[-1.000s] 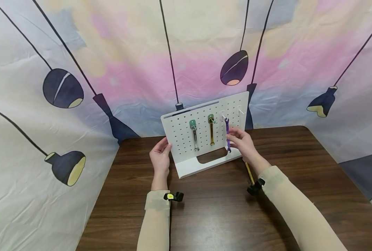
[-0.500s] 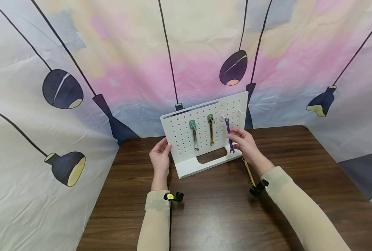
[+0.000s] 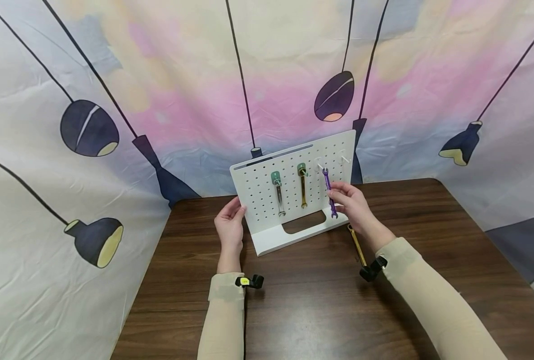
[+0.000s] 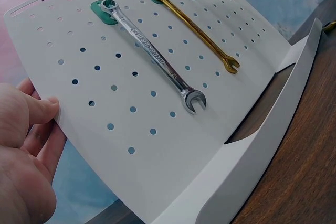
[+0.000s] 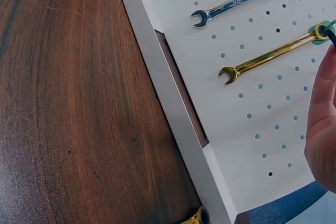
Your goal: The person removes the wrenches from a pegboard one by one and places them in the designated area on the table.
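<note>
A white pegboard stand (image 3: 267, 241) stands on the table, turned slightly. My left hand (image 3: 230, 227) grips its left edge, thumb on the front and fingers behind. Between the thumb and fingers of my right hand (image 3: 354, 207) is a purple wrench (image 3: 328, 186), pinched near its middle and tilted. Its upper end is at a white hook (image 3: 319, 166); whether the ring is over the hook, I cannot tell. A silver wrench (image 4: 152, 53) and a gold wrench (image 4: 197, 30) hang from green hooks to the left of the purple one.
Another white hook (image 3: 345, 159) sits near the board's right edge, holding nothing. A second gold wrench (image 3: 358, 245) lies on the brown wooden table (image 3: 294, 310), beside my right wrist. Behind the board hangs a cloth backdrop (image 3: 181, 75) with painted lamps.
The purple wrench's lower end has swung to the right while its upper end stays near the hook. My right hand has shifted slightly right. The left hand keeps its place on the board.
</note>
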`<action>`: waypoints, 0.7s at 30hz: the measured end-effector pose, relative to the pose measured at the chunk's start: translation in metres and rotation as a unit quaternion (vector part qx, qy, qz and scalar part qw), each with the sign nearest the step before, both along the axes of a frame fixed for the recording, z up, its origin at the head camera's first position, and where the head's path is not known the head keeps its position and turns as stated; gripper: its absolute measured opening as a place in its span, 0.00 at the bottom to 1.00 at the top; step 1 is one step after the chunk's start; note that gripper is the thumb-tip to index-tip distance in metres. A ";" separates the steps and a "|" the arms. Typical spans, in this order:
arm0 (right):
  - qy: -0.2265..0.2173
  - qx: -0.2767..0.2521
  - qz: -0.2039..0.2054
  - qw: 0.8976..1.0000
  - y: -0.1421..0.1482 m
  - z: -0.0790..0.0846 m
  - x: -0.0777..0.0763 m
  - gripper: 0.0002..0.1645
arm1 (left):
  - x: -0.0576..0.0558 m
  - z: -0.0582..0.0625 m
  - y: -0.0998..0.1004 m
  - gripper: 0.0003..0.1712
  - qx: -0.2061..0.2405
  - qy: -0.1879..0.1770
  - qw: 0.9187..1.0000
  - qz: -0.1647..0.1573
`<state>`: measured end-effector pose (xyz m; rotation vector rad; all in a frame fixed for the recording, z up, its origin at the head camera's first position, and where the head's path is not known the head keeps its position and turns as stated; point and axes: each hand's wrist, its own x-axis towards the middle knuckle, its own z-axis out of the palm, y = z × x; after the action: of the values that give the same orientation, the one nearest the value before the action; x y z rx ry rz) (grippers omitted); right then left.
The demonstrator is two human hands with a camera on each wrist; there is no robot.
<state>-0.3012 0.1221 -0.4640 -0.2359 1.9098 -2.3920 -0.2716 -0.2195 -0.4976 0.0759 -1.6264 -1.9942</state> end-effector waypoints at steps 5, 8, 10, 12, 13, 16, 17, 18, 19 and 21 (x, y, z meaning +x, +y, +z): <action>0.001 0.011 0.003 1.000 0.001 0.002 -0.002 0.09 | 0.000 0.001 0.000 0.17 -0.001 -0.009 1.000 -0.001; 0.000 0.015 0.007 1.000 0.000 0.001 -0.001 0.09 | 0.004 -0.001 -0.001 0.17 -0.001 -0.016 1.000 0.003; 0.002 0.012 0.006 1.000 -0.001 0.000 0.001 0.11 | 0.005 -0.002 -0.003 0.17 0.000 -0.018 1.000 0.003; 0.004 0.009 0.003 1.000 -0.002 0.000 0.001 0.10 | 0.005 -0.002 -0.003 0.17 -0.003 -0.018 1.000 0.001; 0.005 0.008 0.002 1.000 -0.001 0.001 0.001 0.11 | 0.005 -0.002 -0.002 0.17 -0.004 -0.017 1.000 0.001; 0.007 0.002 -0.002 1.000 0.000 0.003 0.001 0.09 | 0.004 0.001 -0.001 0.17 -0.009 -0.014 1.000 0.000; 0.006 -0.001 -0.002 1.000 0.001 0.004 0.001 0.08 | 0.003 0.001 0.000 0.17 -0.011 -0.013 1.000 0.001; 0.007 -0.004 -0.001 1.000 0.001 0.005 0.001 0.08 | 0.002 0.001 0.000 0.17 -0.011 -0.011 1.000 0.001; 0.007 -0.006 0.000 1.000 0.002 0.006 0.001 0.08 | 0.002 0.001 0.000 0.17 -0.009 -0.009 1.000 0.002; 0.007 -0.010 -0.001 1.000 0.002 0.007 0.001 0.09 | 0.002 0.001 0.001 0.17 -0.008 -0.006 1.000 0.004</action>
<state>-0.2997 0.1240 -0.4573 -0.2515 1.8927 -2.4189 -0.2699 -0.2189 -0.4968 0.0878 -1.6459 -1.9792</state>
